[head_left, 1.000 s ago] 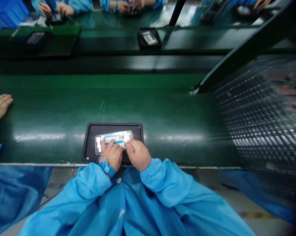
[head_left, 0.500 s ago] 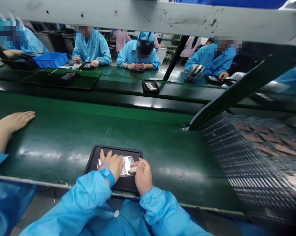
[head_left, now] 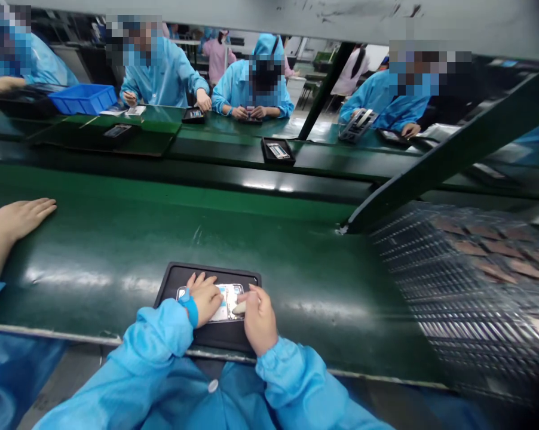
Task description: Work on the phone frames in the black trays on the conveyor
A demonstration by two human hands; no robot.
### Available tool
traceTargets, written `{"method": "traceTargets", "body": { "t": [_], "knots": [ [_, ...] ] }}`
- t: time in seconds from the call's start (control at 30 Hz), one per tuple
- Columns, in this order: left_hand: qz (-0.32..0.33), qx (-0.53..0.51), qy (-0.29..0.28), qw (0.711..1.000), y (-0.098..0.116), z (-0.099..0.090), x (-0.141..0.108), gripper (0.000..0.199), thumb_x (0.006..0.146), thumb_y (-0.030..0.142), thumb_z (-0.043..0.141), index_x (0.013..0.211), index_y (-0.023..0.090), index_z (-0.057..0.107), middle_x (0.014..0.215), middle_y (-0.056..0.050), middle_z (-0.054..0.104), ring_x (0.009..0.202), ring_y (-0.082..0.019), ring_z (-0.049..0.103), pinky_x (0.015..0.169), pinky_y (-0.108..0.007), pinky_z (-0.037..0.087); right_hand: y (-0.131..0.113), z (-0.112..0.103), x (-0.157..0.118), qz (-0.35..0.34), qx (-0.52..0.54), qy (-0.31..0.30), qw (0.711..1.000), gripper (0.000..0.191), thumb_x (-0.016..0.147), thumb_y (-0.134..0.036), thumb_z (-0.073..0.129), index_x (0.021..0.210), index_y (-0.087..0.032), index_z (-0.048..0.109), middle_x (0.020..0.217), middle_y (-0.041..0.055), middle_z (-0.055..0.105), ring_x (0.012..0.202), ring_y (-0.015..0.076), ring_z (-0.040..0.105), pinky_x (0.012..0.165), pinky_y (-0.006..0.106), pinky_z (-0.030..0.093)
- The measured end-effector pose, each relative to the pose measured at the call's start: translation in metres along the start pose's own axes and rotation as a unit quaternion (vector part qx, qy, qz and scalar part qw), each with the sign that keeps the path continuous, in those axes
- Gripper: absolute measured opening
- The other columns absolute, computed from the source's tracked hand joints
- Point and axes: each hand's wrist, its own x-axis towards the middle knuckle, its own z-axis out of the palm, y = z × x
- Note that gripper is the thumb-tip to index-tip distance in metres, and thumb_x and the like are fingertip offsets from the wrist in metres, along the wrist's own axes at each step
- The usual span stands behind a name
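An opened phone body (head_left: 230, 294), silvery with its inner parts showing, lies in a black tray (head_left: 216, 339) at the near edge of the bench. My left hand (head_left: 207, 303) rests flat over the phone's left part and hides it, a blue band round the wrist. On the right, my right hand (head_left: 260, 322) grips a pale, blunt-tipped pry tool (head_left: 239, 309). The tool's tip is at the right part of the phone; whether it touches cannot be made out.
A co-worker's hand (head_left: 21, 221) lies on the green bench at left. Stacked clear plastic trays (head_left: 489, 257) with brownish pieces stand at right, beside a slanted dark post (head_left: 431, 164). Across, co-workers sit behind a black tray (head_left: 290, 158) with a phone and a blue bin (head_left: 85, 98).
My left hand has drawn a little left with its fingers closer together, baring more of the phone. My right hand has hardly moved. Across, a co-worker's arm has reached sideways with a tray.
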Motion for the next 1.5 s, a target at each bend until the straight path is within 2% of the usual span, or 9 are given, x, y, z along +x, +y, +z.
{"method": "traceTargets", "body": {
  "t": [0.07,0.2,0.4,0.57,0.7,0.93,1.23,1.5],
  "knots": [
    [0.002,0.003,0.007,1.0,0.002,-0.003,-0.001,0.015,0.076,0.023,0.05,0.072,0.025,0.064,0.113,-0.002,0.057,0.114,-0.028,0.043,0.097,-0.052,0.029,0.0,0.0,-0.001,0.002,-0.007,0.0,1.0,0.034,0.084,-0.043,0.035,0.096,-0.016,0.051,0.072,0.0054,0.065,0.067,0.017,0.063,0.061,0.03,0.049],
    [0.005,-0.008,0.069,0.998,0.001,0.004,-0.004,0.008,0.074,0.026,0.056,0.07,0.022,0.063,0.109,-0.003,0.059,0.112,-0.028,0.045,0.097,-0.05,0.031,0.0,0.001,0.0,0.007,-0.006,0.0,1.0,0.035,0.084,-0.044,0.035,0.096,-0.016,0.052,0.071,0.0045,0.065,0.067,0.0163,0.062,0.061,0.029,0.048],
    [0.07,0.011,0.144,0.987,-0.008,0.015,-0.008,0.015,0.078,0.034,0.052,0.083,0.03,0.066,0.099,-0.002,0.063,0.101,-0.025,0.053,0.091,-0.045,0.038,-0.007,0.002,0.01,0.027,0.017,0.016,0.999,0.035,0.085,-0.044,0.034,0.095,-0.015,0.052,0.068,0.0033,0.064,0.063,0.0146,0.061,0.059,0.027,0.048],
    [0.1,0.046,0.143,0.984,-0.009,0.014,-0.007,0.021,0.081,0.035,0.047,0.091,0.033,0.065,0.1,-0.002,0.062,0.099,-0.025,0.053,0.091,-0.044,0.037,-0.013,0.009,0.018,0.027,0.056,0.031,0.998,0.037,0.085,-0.046,0.035,0.098,-0.015,0.05,0.068,0.0023,0.063,0.057,0.0125,0.06,0.057,0.026,0.048],
    [0.105,0.051,0.137,0.984,-0.007,0.014,-0.005,0.023,0.082,0.036,0.045,0.092,0.033,0.065,0.1,-0.002,0.062,0.098,-0.025,0.052,0.091,-0.044,0.036,-0.007,0.017,0.021,0.002,0.082,0.04,0.996,0.036,0.084,-0.045,0.037,0.1,-0.016,0.049,0.075,0.0034,0.064,0.063,0.0126,0.061,0.06,0.026,0.048],
    [0.119,0.056,0.163,0.978,-0.006,0.015,-0.007,0.026,0.084,0.036,0.041,0.091,0.03,0.066,0.099,-0.003,0.062,0.097,-0.025,0.051,0.091,-0.044,0.035,0.0,0.02,0.022,0.01,0.088,0.047,0.995,0.034,0.085,-0.044,0.036,0.103,-0.017,0.048,0.077,0.0023,0.064,0.055,0.0098,0.059,0.056,0.024,0.049],
    [0.116,0.078,0.177,0.974,-0.005,0.014,-0.007,0.024,0.083,0.036,0.044,0.089,0.031,0.066,0.098,-0.002,0.062,0.098,-0.025,0.052,0.09,-0.043,0.037,0.004,0.022,0.021,-0.012,0.089,0.018,0.996,0.033,0.085,-0.043,0.038,0.103,-0.017,0.049,0.079,0.0042,0.064,0.069,0.0134,0.061,0.064,0.028,0.05],
    [0.116,0.069,0.169,0.976,-0.003,0.012,-0.007,0.023,0.082,0.036,0.045,0.089,0.031,0.066,0.098,-0.002,0.062,0.098,-0.026,0.052,0.09,-0.044,0.037,0.004,0.022,0.021,-0.022,0.075,0.023,0.997,0.032,0.086,-0.042,0.037,0.104,-0.017,0.048,0.08,0.0044,0.064,0.071,0.0141,0.062,0.067,0.03,0.05]
  ]
}}
